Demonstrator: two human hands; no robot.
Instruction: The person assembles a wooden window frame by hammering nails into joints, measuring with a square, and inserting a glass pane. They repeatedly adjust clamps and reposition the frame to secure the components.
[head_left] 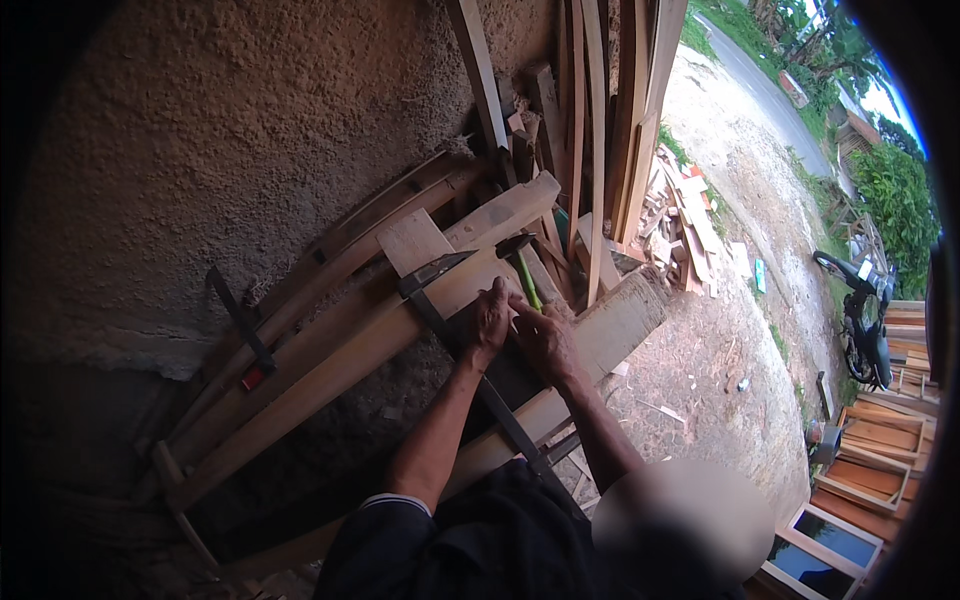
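Timber frame (320,385): pale, squared beams slanting from lower left to centre, crossed by a dark metal clamp (497,403). Left hand (488,318): fingers curled, any grasp not discernible. Hammer (528,280): dark head, bright green handle, at the frame's upper end. Right hand (548,345): fingers bent beside the handle's lower end; whether gripping it cannot be told. Surroundings: rough brown wall (250,130), upright planks (597,130), scrap-strewn ground (700,360), parked motorcycle (868,325).

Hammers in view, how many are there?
1: a dark-headed, green-handled hammer, just beyond the person's right hand. Others may be hidden among the brown wooden planks.
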